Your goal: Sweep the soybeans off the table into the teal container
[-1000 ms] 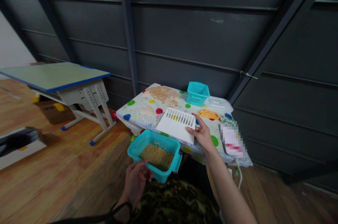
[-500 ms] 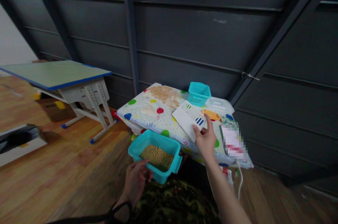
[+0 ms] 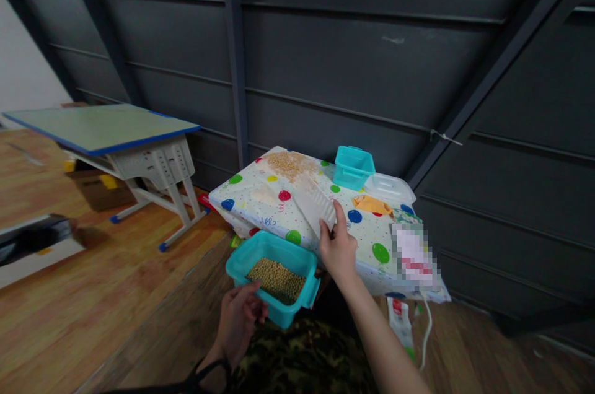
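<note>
My left hand (image 3: 239, 315) grips the near rim of a teal plastic bin (image 3: 242, 261) holding yellowish beans (image 3: 276, 279), kept just below the front edge of a small table. My right hand (image 3: 338, 247) is closed on a white slotted scraper board (image 3: 312, 205), tilted edge-on over the tabletop. The table wears a white cloth with coloured dots (image 3: 372, 234). A spread pile of beans and grain (image 3: 289, 165) lies at the table's far left corner.
A second teal bin (image 3: 353, 166), a clear lid (image 3: 388, 186) and an orange scrap (image 3: 370, 204) sit at the back of the table; a blurred package (image 3: 411, 251) lies at its right end. A blue-edged desk (image 3: 102, 127) stands left on the wooden floor. Dark wall panels rise behind.
My right hand has swung the white scraper from lying flat near the front edge to tilted edge-on, moving it left toward the bean pile. The teal bin stays put in my left hand.
</note>
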Demonstrator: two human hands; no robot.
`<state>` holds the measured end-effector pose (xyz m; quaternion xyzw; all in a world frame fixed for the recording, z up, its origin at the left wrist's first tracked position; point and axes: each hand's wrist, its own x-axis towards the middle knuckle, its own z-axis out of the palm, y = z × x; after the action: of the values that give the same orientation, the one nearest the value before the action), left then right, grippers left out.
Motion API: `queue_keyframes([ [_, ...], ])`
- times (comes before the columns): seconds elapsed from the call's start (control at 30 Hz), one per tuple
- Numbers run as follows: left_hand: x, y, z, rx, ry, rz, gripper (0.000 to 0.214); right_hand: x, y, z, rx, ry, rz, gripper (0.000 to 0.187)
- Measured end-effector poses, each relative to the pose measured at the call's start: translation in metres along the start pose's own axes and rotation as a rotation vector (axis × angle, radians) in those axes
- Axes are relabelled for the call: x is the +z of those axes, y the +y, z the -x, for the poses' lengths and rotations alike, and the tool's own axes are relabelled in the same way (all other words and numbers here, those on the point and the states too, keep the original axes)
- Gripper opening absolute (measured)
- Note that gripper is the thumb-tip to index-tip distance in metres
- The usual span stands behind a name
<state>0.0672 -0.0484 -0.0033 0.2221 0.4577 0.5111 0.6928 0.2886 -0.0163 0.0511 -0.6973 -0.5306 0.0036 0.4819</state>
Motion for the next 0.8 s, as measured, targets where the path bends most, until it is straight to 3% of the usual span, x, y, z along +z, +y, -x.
queue_keyframes([
  [0.2, 0.0, 0.001, 0.001, 0.001, 0.005, -0.011, 0.039, -0.01, 0.015, -0.021, -0.019, 0.1, 0.083, 0.067],
  [0.37, -0.003, -0.003, -0.001, 0.002, -0.011, -0.014, 0.041, -0.009, 0.024, -0.022, -0.042, 0.069, 0.112, 0.066],
  [0.8, -0.004, -0.004, -0.004, 0.0, -0.004, -0.003, 0.041, 0.0, 0.016, -0.02, -0.055, 0.046, 0.072, 0.066],
])
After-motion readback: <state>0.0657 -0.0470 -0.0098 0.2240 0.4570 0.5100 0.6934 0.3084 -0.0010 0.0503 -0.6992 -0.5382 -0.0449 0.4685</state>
